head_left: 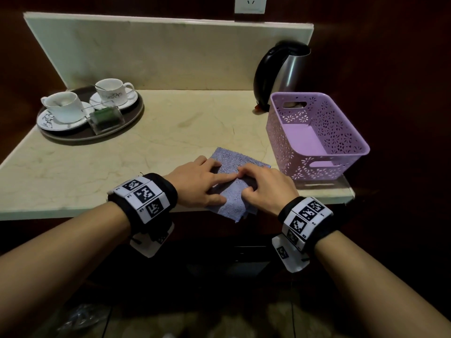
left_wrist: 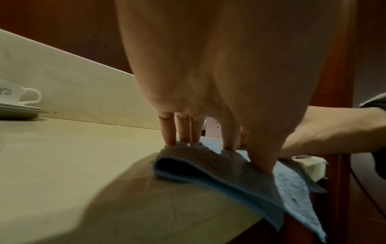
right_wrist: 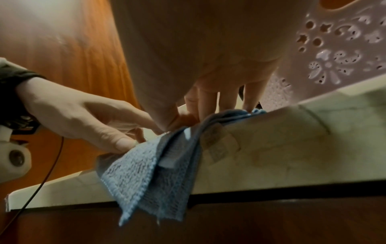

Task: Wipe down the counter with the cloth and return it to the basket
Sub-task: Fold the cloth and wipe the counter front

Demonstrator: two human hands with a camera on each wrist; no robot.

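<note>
A folded blue cloth [head_left: 228, 161] lies on the beige marble counter [head_left: 136, 157] near its front edge, and one corner hangs over that edge [right_wrist: 135, 173]. My left hand [head_left: 214, 186] presses on the cloth's left side with straight fingers and thumb [left_wrist: 261, 158]. My right hand [head_left: 245, 182] arches over the right side, its bent fingers and thumb pinching a fold [right_wrist: 225, 113]. The index fingertips of both hands meet at the middle. Just right of the cloth stands the purple perforated basket [head_left: 292, 152], with nothing in it.
A black and steel kettle [head_left: 280, 74] stands behind the basket. At the back left a round dark tray [head_left: 73, 137] holds two white cups [head_left: 63, 106] on saucers and a small clear box [head_left: 105, 119]. A marble backsplash [head_left: 158, 52] closes the rear.
</note>
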